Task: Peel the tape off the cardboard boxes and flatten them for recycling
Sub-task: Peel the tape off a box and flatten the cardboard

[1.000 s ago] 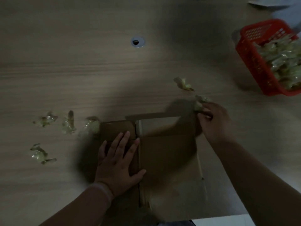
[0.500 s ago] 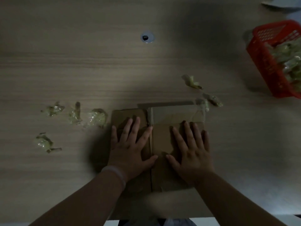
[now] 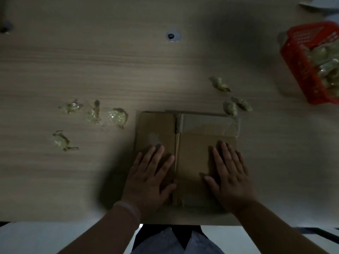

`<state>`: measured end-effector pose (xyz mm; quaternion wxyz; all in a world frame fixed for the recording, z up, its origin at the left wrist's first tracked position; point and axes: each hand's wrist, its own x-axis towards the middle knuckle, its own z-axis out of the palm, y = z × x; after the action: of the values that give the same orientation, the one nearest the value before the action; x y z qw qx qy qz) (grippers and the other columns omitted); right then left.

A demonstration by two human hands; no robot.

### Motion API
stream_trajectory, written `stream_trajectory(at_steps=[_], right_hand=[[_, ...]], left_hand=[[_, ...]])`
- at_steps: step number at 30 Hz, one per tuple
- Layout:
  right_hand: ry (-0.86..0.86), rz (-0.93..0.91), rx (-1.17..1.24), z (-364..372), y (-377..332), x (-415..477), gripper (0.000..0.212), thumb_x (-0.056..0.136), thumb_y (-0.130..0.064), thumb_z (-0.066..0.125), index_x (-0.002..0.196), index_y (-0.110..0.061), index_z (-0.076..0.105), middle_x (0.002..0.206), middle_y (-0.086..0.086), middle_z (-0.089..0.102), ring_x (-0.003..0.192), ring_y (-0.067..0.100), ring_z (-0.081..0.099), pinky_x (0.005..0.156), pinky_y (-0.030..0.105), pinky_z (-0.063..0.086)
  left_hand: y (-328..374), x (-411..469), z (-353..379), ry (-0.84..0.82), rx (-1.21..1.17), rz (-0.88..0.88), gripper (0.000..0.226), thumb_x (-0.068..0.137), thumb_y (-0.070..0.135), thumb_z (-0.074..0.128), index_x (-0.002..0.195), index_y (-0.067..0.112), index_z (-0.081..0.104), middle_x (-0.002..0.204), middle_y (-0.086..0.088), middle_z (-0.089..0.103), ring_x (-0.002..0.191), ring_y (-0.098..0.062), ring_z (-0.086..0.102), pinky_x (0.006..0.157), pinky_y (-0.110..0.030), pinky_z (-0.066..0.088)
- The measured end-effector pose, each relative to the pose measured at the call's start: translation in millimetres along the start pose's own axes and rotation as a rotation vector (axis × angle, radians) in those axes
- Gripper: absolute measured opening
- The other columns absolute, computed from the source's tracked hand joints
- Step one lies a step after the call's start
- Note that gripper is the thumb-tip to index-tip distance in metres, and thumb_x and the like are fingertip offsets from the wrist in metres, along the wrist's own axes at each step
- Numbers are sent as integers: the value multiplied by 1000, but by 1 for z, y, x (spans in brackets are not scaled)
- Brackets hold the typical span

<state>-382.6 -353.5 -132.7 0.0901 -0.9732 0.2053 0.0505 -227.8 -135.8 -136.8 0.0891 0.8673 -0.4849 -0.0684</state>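
Observation:
A brown cardboard box [image 3: 194, 129] lies flat on the wooden table [image 3: 128, 66] near its front edge. My left hand [image 3: 150, 176] rests palm down on the box's left half, fingers spread. My right hand [image 3: 229, 173] lies flat on the right half in the same way. Clear tape [image 3: 232, 126] still clings to the box's far right corner. Crumpled tape wads lie at the left [image 3: 93, 112] and just beyond the box at the right [image 3: 236, 105].
A red plastic basket [image 3: 300, 65] filled with crumpled tape stands at the right edge. A round cable hole [image 3: 172, 36] is in the table further back. White paper [image 3: 315, 4] lies at the far right corner.
My right hand let go of a tape wad at the box's far right corner and came down flat on the box. Both hands have slid toward me along the flattened box.

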Motion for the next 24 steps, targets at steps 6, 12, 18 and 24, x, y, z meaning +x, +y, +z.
stream_trajectory(at_steps=[6,12,18,24], right_hand=[[18,16,-3,5,-1,0,74,92,-59,32,151,-13,26,159,13,19,147,27,16,118,47,19],[-84,29,235,-9,6,-5,68,94,-44,42,152,-22,13,160,-1,-2,149,20,0,120,39,7],[-71,507,242,-21,8,-46,79,85,-60,54,149,-22,28,151,7,24,136,28,19,114,42,19],[-144,728,568,-30,8,-59,62,83,-49,66,131,-15,46,127,10,51,115,29,47,96,41,43]], left_hand=[[0,0,2,-70,28,-16,74,83,66,40,149,35,25,161,-5,10,148,-25,8,116,-54,11],[-4,-3,-10,-33,-243,-126,59,91,44,48,145,22,39,157,-4,21,146,-22,18,114,-49,25],[17,-31,-30,12,-171,-726,84,74,56,70,142,16,40,133,-14,48,117,-34,45,93,-44,44],[31,-41,-34,-102,-523,-1003,78,66,46,82,130,13,50,118,-12,58,107,-34,56,92,-46,50]])
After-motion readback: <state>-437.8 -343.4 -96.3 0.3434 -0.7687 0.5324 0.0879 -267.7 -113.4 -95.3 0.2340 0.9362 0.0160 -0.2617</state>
